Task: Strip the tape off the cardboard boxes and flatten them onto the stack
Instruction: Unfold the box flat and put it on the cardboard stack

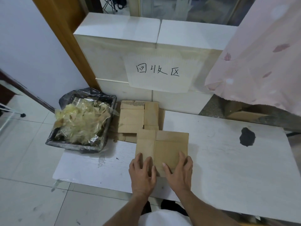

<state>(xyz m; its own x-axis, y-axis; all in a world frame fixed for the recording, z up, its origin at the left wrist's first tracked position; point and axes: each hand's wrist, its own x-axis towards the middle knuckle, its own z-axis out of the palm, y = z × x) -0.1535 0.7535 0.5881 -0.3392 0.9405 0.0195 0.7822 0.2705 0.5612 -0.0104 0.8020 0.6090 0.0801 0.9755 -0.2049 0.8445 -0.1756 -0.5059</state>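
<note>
One box nearly down, most of the job looks done.

We press a flattened box (162,147) on the white board (228,160), just short of the stack (138,116); stripped tape fills the bin (81,121). Our left hand (142,172) and right hand (179,172) lie open, fingers spread on its near edge, gripping nothing.

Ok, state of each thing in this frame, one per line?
Flattened box: flat on the white board, under both hands.
Cardboard stack: flat, untidy.
Bin: heaped with stripped tape.
Left hand: pressing, fingers spread.
Right hand: pressing, fingers spread.
</note>
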